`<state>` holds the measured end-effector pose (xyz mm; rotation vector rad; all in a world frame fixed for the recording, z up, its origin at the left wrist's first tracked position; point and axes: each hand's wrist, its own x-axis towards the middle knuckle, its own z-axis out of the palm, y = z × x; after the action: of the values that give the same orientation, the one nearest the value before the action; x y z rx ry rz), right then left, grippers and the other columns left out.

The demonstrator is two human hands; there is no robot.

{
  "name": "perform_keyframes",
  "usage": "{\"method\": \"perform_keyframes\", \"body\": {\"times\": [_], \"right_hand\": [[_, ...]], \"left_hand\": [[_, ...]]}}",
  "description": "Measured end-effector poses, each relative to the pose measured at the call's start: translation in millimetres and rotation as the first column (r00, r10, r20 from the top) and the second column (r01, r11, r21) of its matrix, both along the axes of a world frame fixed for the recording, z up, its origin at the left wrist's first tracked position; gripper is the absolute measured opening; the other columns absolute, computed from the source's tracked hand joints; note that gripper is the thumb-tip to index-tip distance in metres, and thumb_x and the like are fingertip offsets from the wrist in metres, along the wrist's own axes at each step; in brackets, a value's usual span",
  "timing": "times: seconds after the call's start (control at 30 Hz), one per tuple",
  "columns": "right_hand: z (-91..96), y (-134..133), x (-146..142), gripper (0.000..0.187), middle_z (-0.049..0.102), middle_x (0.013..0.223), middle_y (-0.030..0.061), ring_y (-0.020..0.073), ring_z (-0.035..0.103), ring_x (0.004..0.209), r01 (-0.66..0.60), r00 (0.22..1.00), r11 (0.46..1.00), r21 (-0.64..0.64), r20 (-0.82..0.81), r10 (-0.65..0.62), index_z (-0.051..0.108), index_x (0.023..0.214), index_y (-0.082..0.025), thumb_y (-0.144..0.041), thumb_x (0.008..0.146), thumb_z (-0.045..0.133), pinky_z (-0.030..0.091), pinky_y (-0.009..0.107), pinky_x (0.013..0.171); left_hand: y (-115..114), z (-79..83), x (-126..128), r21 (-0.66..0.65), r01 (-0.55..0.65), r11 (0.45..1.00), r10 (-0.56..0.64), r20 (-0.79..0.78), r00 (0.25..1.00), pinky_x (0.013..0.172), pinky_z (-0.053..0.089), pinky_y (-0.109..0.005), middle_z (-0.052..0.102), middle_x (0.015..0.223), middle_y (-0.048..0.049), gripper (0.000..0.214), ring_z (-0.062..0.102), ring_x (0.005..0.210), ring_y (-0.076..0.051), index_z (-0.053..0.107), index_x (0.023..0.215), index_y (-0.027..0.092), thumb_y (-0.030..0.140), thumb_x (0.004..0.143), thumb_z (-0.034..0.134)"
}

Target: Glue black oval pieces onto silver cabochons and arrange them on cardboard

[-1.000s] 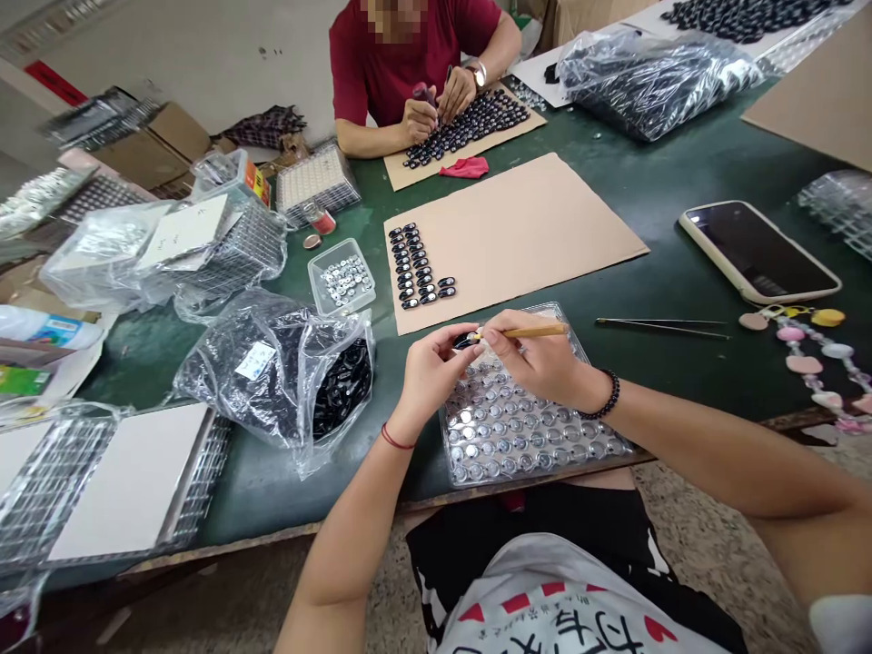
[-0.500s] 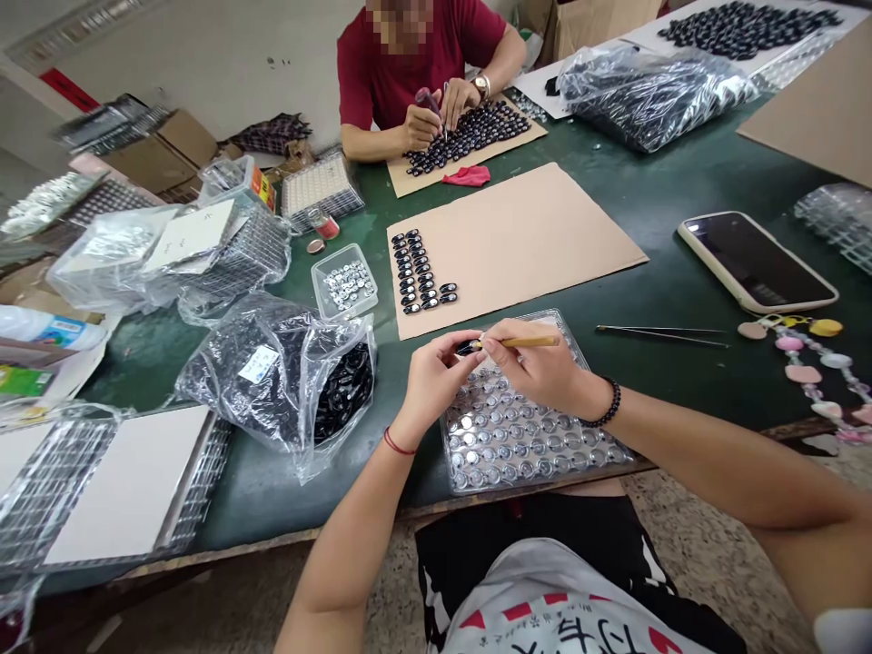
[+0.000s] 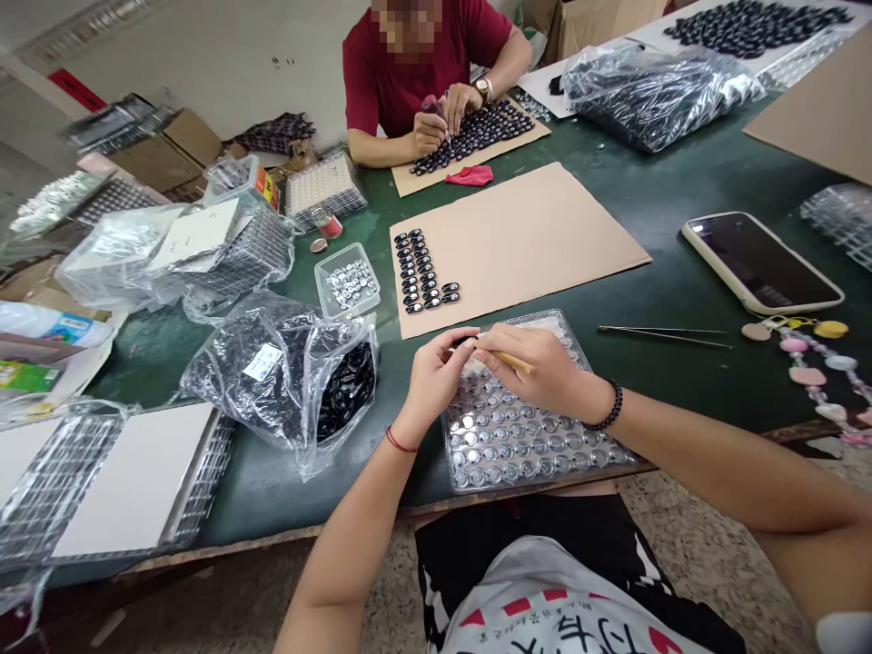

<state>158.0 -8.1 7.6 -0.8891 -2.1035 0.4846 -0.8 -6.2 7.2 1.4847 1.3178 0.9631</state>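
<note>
My left hand (image 3: 436,372) is closed, pinching a small black oval piece (image 3: 466,341) between thumb and fingers. Beside it my right hand (image 3: 535,365) grips a thin yellowish stick (image 3: 512,361), like a wooden tool handle; its tip is hidden at the black piece. Both hands are over a clear plastic tray (image 3: 538,445) with rows of round shiny silvery parts. Beyond the hands, a cardboard sheet (image 3: 524,236) carries rows of black oval pieces with silvery centres (image 3: 417,272) at its left end.
To the left lie an open plastic bag of black pieces (image 3: 347,391) and a small clear box of silvery parts (image 3: 347,282). Tweezers (image 3: 664,336) and a phone (image 3: 763,262) rest at right. Across the table, a co-worker (image 3: 422,82) handles a tool over another board.
The yellowish stick has swung from nearly level to slanting down toward me, and my right hand has turned with it. My left hand still holds the black piece.
</note>
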Motion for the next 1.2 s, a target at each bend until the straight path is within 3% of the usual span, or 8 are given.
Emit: {"method": "perform_keyframes", "body": {"times": [0.13,0.27,0.33,0.4,0.5,0.73,1.1,1.2], "right_hand": [[2.3,4.4,-1.4,0.022,0.056,0.069,0.0023,0.0117,0.051,0.06,-0.088,0.965,0.958,-0.272,-0.263,0.013,0.054,0.079,-0.019,-0.034,0.088,0.041,0.04,0.024,0.054],[-2.7,19.2,-0.7,0.027,0.049,0.057,-0.0027,0.0069,0.042,0.038,-0.42,0.733,0.637,-0.646,-0.656,-0.181,0.05,0.075,-0.018,-0.04,0.087,0.041,0.034,0.021,0.037],[-5.3,25.2,0.5,0.028,0.046,0.053,-0.0039,0.0064,0.04,0.036,-0.571,0.609,0.481,-0.666,-0.736,-0.296,0.047,0.068,-0.018,-0.039,0.086,0.042,0.033,0.021,0.036],[-6.1,27.5,1.1,0.032,0.044,0.052,-0.0043,0.0065,0.042,0.038,-0.638,0.544,0.425,-0.642,-0.767,-0.342,0.041,0.061,-0.018,-0.038,0.085,0.043,0.035,0.021,0.039],[-5.1,24.5,-0.7,0.03,0.045,0.054,-0.0042,0.0063,0.043,0.04,-0.59,0.579,0.477,-0.652,-0.753,-0.313,0.041,0.061,-0.018,-0.036,0.085,0.043,0.034,0.021,0.04],[-4.5,14.2,-6.7,0.021,0.06,0.089,0.0039,0.0118,0.056,0.069,-0.163,0.886,0.798,-0.58,-0.442,-0.141,0.055,0.094,-0.018,-0.027,0.075,0.059,0.047,0.025,0.06],[-6.3,28.0,0.8,0.017,0.064,0.085,0.0045,0.0166,0.059,0.077,-0.048,0.988,0.832,-0.552,-0.151,-0.043,0.06,0.09,-0.016,-0.022,0.074,0.057,0.046,0.031,0.071],[-8.9,48.8,-5.6,0.014,0.064,0.083,0.0043,0.0173,0.059,0.077,0.018,0.995,0.862,-0.507,-0.075,-0.064,0.061,0.083,-0.016,-0.026,0.073,0.058,0.045,0.032,0.072]], "left_hand": [[1.2,-3.0,0.9,-0.039,0.004,0.999,0.0,0.091,0.996,0.045,0.033,-0.019,0.063,0.076,-0.0025,0.024,0.045,0.049,-0.007,0.064,0.091,0.018,0.035,0.075,0.057],[3.1,-4.8,0.7,-0.218,0.08,0.973,0.0,0.345,0.939,0.035,0.018,-0.018,0.055,0.063,0.0022,0.024,0.028,0.036,-0.001,0.059,0.091,0.018,0.035,0.075,0.057],[4.0,-4.6,0.2,-0.247,0.099,0.964,0.016,0.427,0.904,0.035,0.017,-0.018,0.053,0.063,0.003,0.022,0.026,0.035,0.0,0.058,0.09,0.018,0.033,0.074,0.058],[4.3,-4.1,-0.3,-0.248,0.094,0.964,0.032,0.461,0.887,0.036,0.017,-0.017,0.051,0.062,0.0038,0.02,0.025,0.035,0.0,0.057,0.088,0.018,0.032,0.073,0.059],[3.2,-3.0,0.0,-0.234,0.059,0.97,0.06,0.469,0.881,0.035,0.016,-0.017,0.05,0.059,0.0048,0.019,0.024,0.035,0.0,0.056,0.087,0.018,0.032,0.073,0.059],[-4.5,0.7,7.5,-0.14,0.036,0.99,0.017,0.357,0.934,0.036,0.021,-0.017,0.053,0.061,0.0038,0.028,0.03,0.037,-0.002,0.053,0.098,0.02,0.034,0.075,0.059],[-7.7,-1.6,8.6,-0.28,0.1,0.955,0.036,0.444,0.896,0.033,0.019,-0.014,0.055,0.059,0.0046,0.03,0.031,0.033,-0.001,0.045,0.099,0.017,0.027,0.075,0.06],[-2.4,11.5,-6.6,-0.355,0.003,0.935,0.239,0.637,0.733,0.036,0.027,-0.012,0.049,0.062,0.0052,0.026,0.038,0.039,-0.001,0.048,0.094,0.017,0.014,0.072,0.06]]}}
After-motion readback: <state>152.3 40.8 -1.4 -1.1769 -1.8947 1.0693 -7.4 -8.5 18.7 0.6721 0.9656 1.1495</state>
